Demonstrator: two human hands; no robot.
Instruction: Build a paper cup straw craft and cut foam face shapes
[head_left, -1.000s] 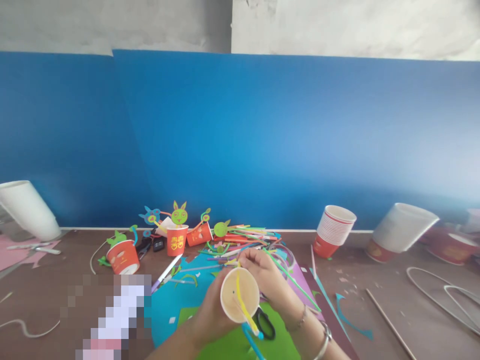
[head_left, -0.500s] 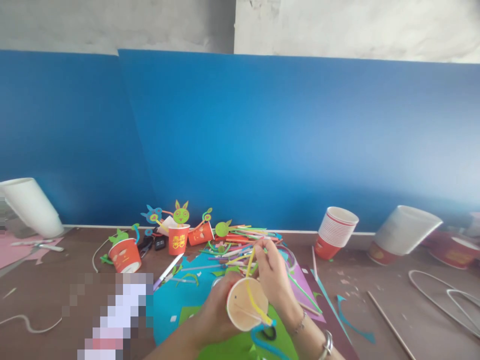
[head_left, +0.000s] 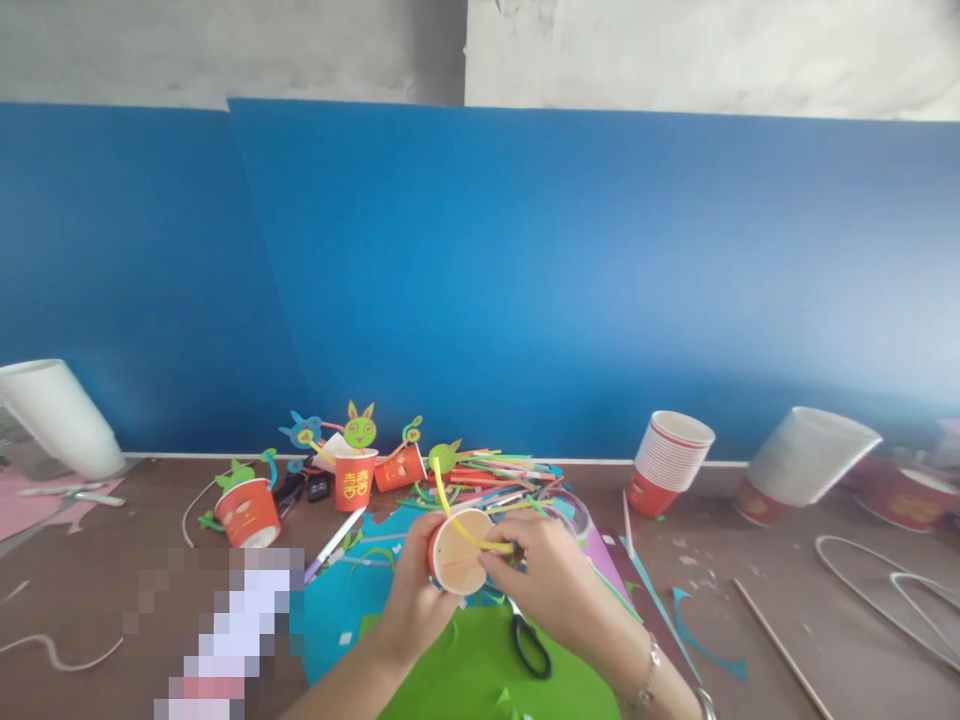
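Note:
My left hand [head_left: 412,600] is wrapped round a paper cup [head_left: 459,568], its pale inside tilted towards me. A bent yellow pipe cleaner [head_left: 441,488] crosses the cup mouth, one end sticking up past the far rim. At the right rim my right hand [head_left: 551,570] pinches its other end; the fingertips partly hide the spot. Below the hands, black-handled scissors [head_left: 532,648] lie on a green sheet [head_left: 450,660].
Decorated red cups [head_left: 355,480] with paper animal heads stand at the back left. Behind my hands is a heap of coloured sticks [head_left: 502,470]. Stacked cups [head_left: 671,460] stand at the right, near a wooden stick [head_left: 780,645]. A purple-and-white pen [head_left: 334,545] lies left.
The cup has moved up and left, away from me. My right hand has shifted from the yellow pipe cleaner's far end to its end at the right rim. The scissors are more exposed.

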